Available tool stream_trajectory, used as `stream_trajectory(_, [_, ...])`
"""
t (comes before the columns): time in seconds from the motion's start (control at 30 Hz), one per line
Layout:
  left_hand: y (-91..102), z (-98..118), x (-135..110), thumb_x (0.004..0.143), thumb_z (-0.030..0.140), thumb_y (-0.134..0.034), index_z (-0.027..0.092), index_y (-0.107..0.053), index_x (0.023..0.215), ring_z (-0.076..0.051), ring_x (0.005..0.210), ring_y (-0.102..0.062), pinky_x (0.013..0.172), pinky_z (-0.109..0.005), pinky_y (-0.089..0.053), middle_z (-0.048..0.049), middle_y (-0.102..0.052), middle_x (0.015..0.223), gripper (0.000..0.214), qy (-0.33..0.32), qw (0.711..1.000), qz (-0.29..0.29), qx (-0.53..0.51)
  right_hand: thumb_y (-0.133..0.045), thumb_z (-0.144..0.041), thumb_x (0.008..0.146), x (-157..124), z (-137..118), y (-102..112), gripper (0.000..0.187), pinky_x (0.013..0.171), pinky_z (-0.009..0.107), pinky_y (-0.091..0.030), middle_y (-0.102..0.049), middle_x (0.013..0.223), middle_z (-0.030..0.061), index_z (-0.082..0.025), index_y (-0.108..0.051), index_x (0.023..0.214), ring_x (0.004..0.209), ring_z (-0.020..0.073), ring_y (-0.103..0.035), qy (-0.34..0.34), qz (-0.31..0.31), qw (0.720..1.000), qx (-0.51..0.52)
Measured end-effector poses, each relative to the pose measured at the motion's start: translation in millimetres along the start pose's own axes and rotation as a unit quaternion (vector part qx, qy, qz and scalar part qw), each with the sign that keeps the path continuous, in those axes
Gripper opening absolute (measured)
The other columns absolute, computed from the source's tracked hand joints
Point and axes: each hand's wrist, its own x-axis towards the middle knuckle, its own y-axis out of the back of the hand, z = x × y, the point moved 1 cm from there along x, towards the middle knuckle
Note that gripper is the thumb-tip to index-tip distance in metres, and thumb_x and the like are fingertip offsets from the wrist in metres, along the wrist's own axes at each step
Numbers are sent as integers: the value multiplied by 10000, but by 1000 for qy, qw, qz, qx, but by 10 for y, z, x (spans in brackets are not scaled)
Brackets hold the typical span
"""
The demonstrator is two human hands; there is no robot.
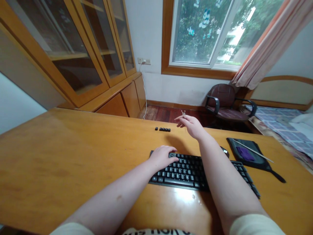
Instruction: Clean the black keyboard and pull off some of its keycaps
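Observation:
A black keyboard lies on the wooden desk in front of me. My left hand rests on the keyboard's upper left corner, fingers curled over the keys. My right hand is raised beyond the keyboard, pinching a small thin wire tool between thumb and fingers. A short row of loose black keycaps sits on the desk just left of that hand.
A black pad with a purple cloth and a thin stick lies at the right. Behind the desk stand a dark office chair, a glass-door cabinet, a bed and a window.

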Motion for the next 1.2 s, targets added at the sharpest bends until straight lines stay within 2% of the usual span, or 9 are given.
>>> stream_trajectory(0.07, [6, 6, 3, 716, 460, -626, 242, -647, 1046, -243, 960, -589, 846, -350, -443, -47, -676, 1021, 397, -8, 1000, -10, 7, -353, -350, 888, -203, -132, 54, 350, 654, 261, -437, -632, 769, 43, -164, -642, 825, 696, 144, -570, 18, -35, 999, -8])
stream_trajectory(0.17, [4, -6, 22, 703, 489, -627, 236, -651, 1045, -252, 982, -583, 854, -351, -439, -54, -673, 1038, 426, -8, 1000, -21, 14, -358, -338, 892, -545, -183, 56, 358, 639, 259, -416, -595, 662, 19, -176, -611, 696, 661, 140, -544, 12, -70, 993, -92])
stream_trajectory(0.23, [-2, -26, 40, 680, 502, -641, 249, -654, 1038, -256, 982, -587, 841, -350, -445, -42, -675, 1042, 439, 6, 999, -34, 15, -370, -344, 893, -729, -139, 25, 331, 615, 256, -420, -571, 578, 1, -173, -600, 727, 582, 128, -538, -23, -86, 991, -97])
stream_trajectory(0.33, [-11, -59, 62, 647, 511, -663, 275, -655, 1033, -249, 967, -601, 805, -334, -458, -17, -680, 1039, 452, 33, 998, -59, 6, -410, -360, 879, -872, -32, -54, 264, 584, 248, -451, -581, 541, -11, -157, -568, 823, 510, 121, -562, -83, -104, 991, -21])
stream_trajectory(0.47, [-4, -89, 72, 639, 490, -673, 284, -651, 1039, -228, 950, -611, 798, -311, -460, 1, -680, 1043, 451, 45, 997, -69, -13, -476, -340, 843, -861, 75, -175, 192, 550, 243, -484, -633, 626, 18, -160, -542, 832, 552, 140, -622, -120, -118, 985, 39])
stream_trajectory(0.83, [117, -181, 79, 575, 415, -733, 236, -683, 962, -220, 914, -619, 814, -295, -456, -17, -694, 970, 429, 59, 991, -101, -60, -520, -308, 832, -831, 46, -271, 175, 597, 250, -474, -672, 664, 35, -170, -614, 781, 590, 142, -630, -98, -78, 990, -59])
stream_trajectory(0.93, [128, -123, 49, 614, 385, -712, 240, -669, 993, -236, 937, -615, 811, -315, -457, -25, -687, 1005, 408, 54, 993, -100, -28, -520, -309, 833, -827, 66, -303, 182, 584, 248, -465, -669, 642, 32, -169, -615, 766, 569, 140, -622, -106, -81, 989, -64])
stream_trajectory(1.07, [98, 3, -3, 719, 375, -620, 245, -637, 1050, -249, 964, -604, 837, -349, -446, -45, -670, 1050, 356, 7, 998, -64, 21, -508, -299, 841, -815, 82, -347, 194, 589, 249, -461, -661, 624, 32, -162, -621, 764, 571, 142, -619, -103, -98, 987, -71])
stream_trajectory(1.2, [40, 80, -23, 780, 310, -549, 236, -639, 1015, -218, 933, -606, 810, -311, -449, -42, -672, 1002, 262, -28, 999, -35, 21, -507, -291, 849, -818, 73, -374, 204, 617, 244, -456, -655, 654, 29, -163, -638, 759, 608, 135, -609, -47, -120, 987, -95])
